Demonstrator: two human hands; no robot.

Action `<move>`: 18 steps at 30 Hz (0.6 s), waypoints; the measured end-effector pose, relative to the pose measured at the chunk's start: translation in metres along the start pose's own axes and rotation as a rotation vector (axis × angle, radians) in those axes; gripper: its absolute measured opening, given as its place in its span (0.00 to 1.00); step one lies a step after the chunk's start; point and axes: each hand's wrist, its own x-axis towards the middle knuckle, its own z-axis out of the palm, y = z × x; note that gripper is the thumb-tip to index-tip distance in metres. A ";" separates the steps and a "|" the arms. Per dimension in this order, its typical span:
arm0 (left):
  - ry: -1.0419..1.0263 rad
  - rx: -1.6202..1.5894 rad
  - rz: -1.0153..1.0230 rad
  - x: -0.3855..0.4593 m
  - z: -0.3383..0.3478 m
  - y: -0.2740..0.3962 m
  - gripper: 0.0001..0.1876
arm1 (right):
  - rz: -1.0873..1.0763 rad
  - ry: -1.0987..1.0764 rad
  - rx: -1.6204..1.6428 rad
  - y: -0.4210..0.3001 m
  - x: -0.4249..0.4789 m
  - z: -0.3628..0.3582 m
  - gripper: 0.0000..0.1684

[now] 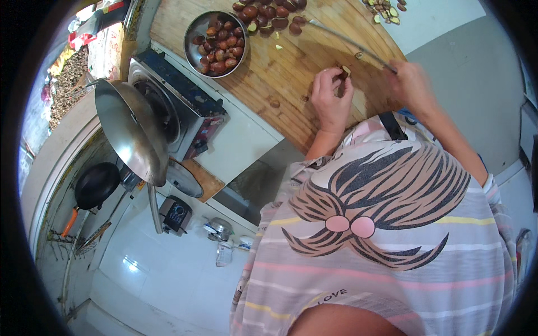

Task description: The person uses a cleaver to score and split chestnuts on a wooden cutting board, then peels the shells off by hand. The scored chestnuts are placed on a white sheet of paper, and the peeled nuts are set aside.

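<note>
My left hand [332,92] pinches a cut chestnut [345,72] between thumb and fingertips, just above the wooden board [269,71]. To its right, my right hand [410,84], slightly blurred, is closed around the handle of a kitchen knife [353,44]. The knife's narrow blade reaches up and left over the board, apart from the chestnut. A metal bowl [189,54] of whole brown chestnuts stands at the board's left side. More loose chestnuts [269,17] lie at the board's far edge, and small pale shell bits are scattered near them.
Left of the board is a gas stove [189,117] with a steel wok [130,130] leaning by it. Chestnut pieces [388,12] lie on a white surface at the top right. A black frying pan [97,185] hangs at left, above a dark appliance [175,215].
</note>
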 end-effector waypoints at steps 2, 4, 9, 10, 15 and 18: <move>0.017 -0.031 -0.032 -0.003 0.000 -0.001 0.12 | 0.095 -0.052 -0.003 0.008 -0.007 -0.013 0.08; 0.026 -0.063 -0.078 -0.004 0.001 -0.002 0.12 | 0.142 -0.060 -0.019 0.017 -0.016 -0.020 0.09; 0.039 -0.204 -0.215 -0.007 0.003 -0.008 0.14 | 0.224 -0.097 0.003 0.037 -0.038 -0.027 0.09; 0.040 -0.220 -0.228 -0.007 0.003 -0.008 0.14 | 0.209 -0.112 0.010 0.039 -0.043 -0.027 0.09; 0.025 0.035 -0.084 0.001 -0.006 0.000 0.13 | 0.114 -0.214 0.027 0.039 -0.059 -0.017 0.09; -0.030 0.178 0.036 0.012 -0.018 0.004 0.13 | 0.153 -0.289 0.020 0.031 -0.048 -0.032 0.09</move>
